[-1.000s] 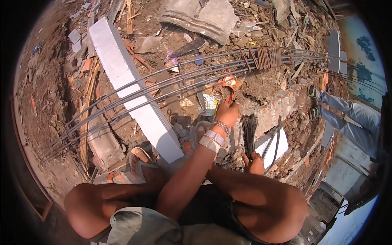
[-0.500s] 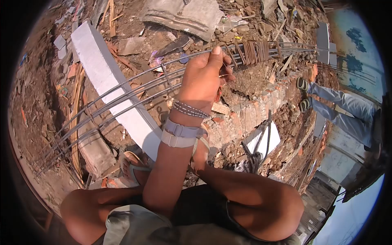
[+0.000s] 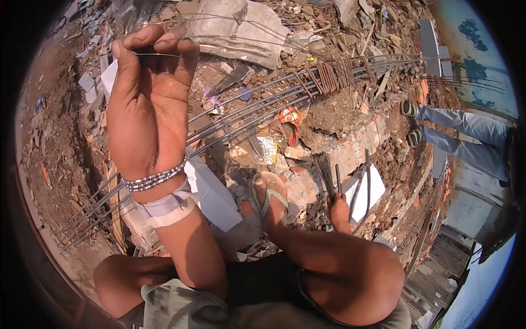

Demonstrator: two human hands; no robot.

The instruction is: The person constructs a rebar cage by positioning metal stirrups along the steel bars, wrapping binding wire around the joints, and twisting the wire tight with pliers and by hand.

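Note:
My left hand [image 3: 150, 104], raised at the upper left with its palm toward me, pinches a thin wire [image 3: 159, 54] between thumb and fingers. Beaded bracelets and pale bands circle that wrist. Beyond my right knee, my right hand [image 3: 340, 213] is closed round the lower end of a bundle of dark wires [image 3: 324, 174]. A short dark rod [image 3: 338, 178] sticks up beside the bundle from the same hand. Long steel bars [image 3: 246, 118] run diagonally behind my left hand, with rusty wire coils [image 3: 327, 78] wound round them near their right part.
A white block [image 3: 211, 189] lies under the bars. Broken concrete [image 3: 238, 30] and rubble lie behind. A brick edge [image 3: 350, 145] runs diagonally on the right, beside a white panel [image 3: 368, 192]. Another person's legs [image 3: 466, 131] show at the right.
My left hand has moved from the middle, over the bars, to the upper left, and its palm now faces me. Thin wire strands now show across the top. The view has shifted slightly.

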